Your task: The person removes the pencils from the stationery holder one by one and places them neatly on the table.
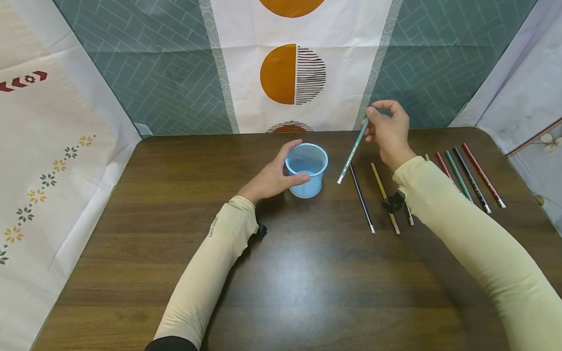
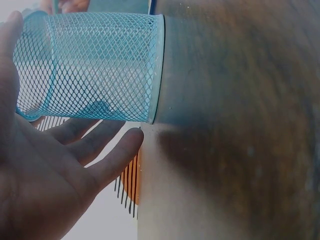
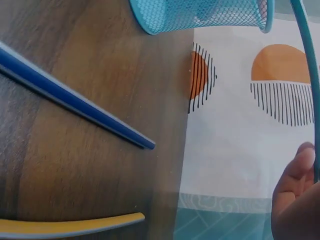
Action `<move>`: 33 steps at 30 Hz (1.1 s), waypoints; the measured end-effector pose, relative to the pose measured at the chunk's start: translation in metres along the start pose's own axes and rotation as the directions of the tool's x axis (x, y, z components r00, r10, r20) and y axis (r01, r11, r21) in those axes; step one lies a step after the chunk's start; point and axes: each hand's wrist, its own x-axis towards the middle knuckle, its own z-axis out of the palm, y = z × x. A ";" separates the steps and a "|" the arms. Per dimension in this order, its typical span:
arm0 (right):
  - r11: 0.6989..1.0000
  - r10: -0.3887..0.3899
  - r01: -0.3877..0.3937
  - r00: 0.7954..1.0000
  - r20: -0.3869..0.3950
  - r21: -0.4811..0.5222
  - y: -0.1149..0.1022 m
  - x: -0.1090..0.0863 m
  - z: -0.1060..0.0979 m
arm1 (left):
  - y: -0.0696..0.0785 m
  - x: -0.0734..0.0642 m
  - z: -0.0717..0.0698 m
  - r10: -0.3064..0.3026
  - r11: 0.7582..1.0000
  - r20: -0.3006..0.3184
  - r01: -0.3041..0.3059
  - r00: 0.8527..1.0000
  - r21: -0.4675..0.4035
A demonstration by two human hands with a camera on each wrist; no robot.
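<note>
A light-blue mesh pencil cup [image 1: 312,186] stands upright on the table. My left hand [image 1: 275,176] holds it from the left, thumb across its near side and fingers around the far side. In the left wrist view, the fingers [image 2: 112,159] reach behind the mesh wall. To the right of the cup, my right hand [image 1: 389,129] pinches a teal pencil [image 1: 352,154] near its upper end, above the table. That pencil hangs tilted, with its eraser end down. Part of it shows along the edge of the right wrist view, beside the right hand [image 3: 295,187].
A dark blue pencil [image 1: 363,201] and a yellow pencil [image 1: 385,197] lie right of the cup. Beyond the right forearm lie several more, including a red pencil [image 1: 483,175] and a green one [image 1: 461,177]; the sleeve partly covers some. A patterned cloth [image 1: 352,84] hangs behind the table.
</note>
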 end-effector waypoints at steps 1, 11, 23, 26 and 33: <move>1.000 -0.003 0.003 1.000 0.001 -0.006 0.001 0.000 0.000 | 0.000 0.000 0.000 -0.001 1.000 -0.001 0.001 1.000 -0.001; 0.981 -0.073 0.082 0.996 0.060 -0.178 0.010 -0.005 0.003 | -0.016 0.008 0.002 -0.004 1.000 -0.015 0.004 1.000 0.016; 0.980 -0.008 0.042 0.984 0.177 -0.193 0.006 -0.004 0.003 | -0.035 0.015 0.005 0.023 0.999 -0.051 -0.022 0.998 0.032; 0.972 0.022 0.023 0.982 0.187 -0.234 0.007 -0.003 0.003 | -0.035 0.016 0.005 0.021 0.999 -0.047 -0.019 0.999 0.028; 0.943 0.063 0.009 0.977 0.205 -0.334 0.011 -0.003 0.005 | -0.021 0.010 0.003 0.011 1.000 -0.014 -0.011 1.000 0.012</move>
